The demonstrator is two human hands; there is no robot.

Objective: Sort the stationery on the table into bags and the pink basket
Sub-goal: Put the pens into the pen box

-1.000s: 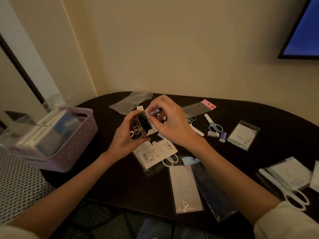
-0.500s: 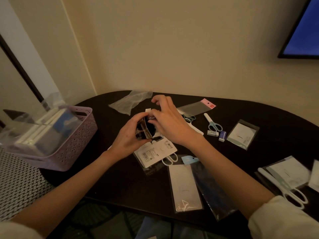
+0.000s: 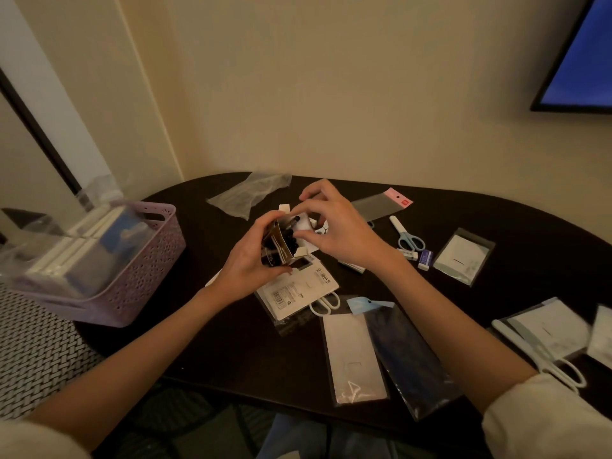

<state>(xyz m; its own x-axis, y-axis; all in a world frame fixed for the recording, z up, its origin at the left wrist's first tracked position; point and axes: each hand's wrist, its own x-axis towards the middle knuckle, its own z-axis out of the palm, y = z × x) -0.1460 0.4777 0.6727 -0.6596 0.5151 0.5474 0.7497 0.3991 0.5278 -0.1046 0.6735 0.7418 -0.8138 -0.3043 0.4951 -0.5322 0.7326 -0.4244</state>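
Dim, warm yellowish light fills the room. The dark bench (image 3: 496,226) swallows detail, the blue screen (image 3: 583,61) glows at upper right, and the wide lens bends and softens the edges.

Dark oval desk (image 3: 496,226), carrying pink basket (image 3: 142,276) at left edge, clear bags (image 3: 246,195), blue-handled scissors (image 3: 409,238), erasers (image 3: 425,259), white scissors (image 3: 543,359) at right.

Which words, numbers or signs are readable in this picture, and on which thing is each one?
None can be read for sure.
White card: barcode and printed lines, too small.
Pink header of a clear bag: red logo square, blurred.
Eraser: blue print, blurred.
Box gripped by the left hand: pale marks, unreadable.
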